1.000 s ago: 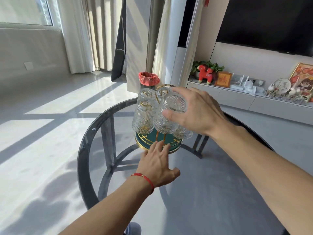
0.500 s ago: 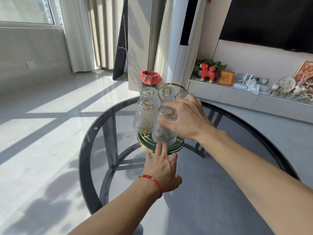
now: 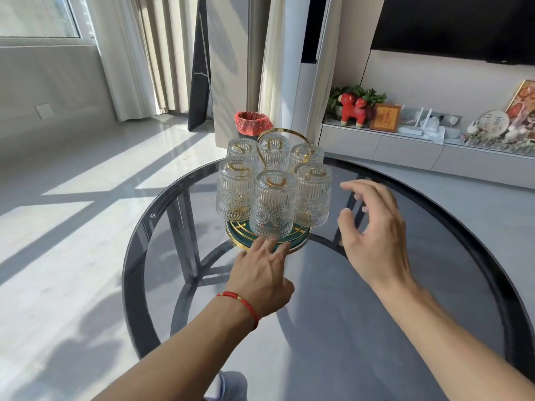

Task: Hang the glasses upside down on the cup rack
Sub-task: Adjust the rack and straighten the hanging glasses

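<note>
Six clear, ribbed pressed-glass tumblers (image 3: 273, 204) hang mouth-down on the gold-wire cup rack (image 3: 267, 238), each over its own looped prong, so by my reading every place is filled and the step in hand is simply to let go cleanly; the rack stands on the round, smoked-glass worktop (image 3: 333, 314) toward its far side.

The right hand (image 3: 373, 227) hovers just beside the rightmost tumbler, fingers spread wide and curled, holding nothing and touching no glass; the left hand (image 3: 262, 273), with a red cord at the wrist, lies flat and open on the worktop, its fingertips (image 3: 260, 244) at the rim of the rack's base, seemingly steadying it.

To finish well, the right hand should draw sideways and away rather than across the cluster, since the tumblers sit close together and a knock would likely ring one against another; the left should lift off last and without dragging the base, which may slide easily on smooth glass.

The tumblers are thick-walled, vertically fluted, with a sunflower-like medallion pressed near the flared rim; the base is a dark green disc edged in polished gold, and a slim gold loop handle rises from the centre.
</note>
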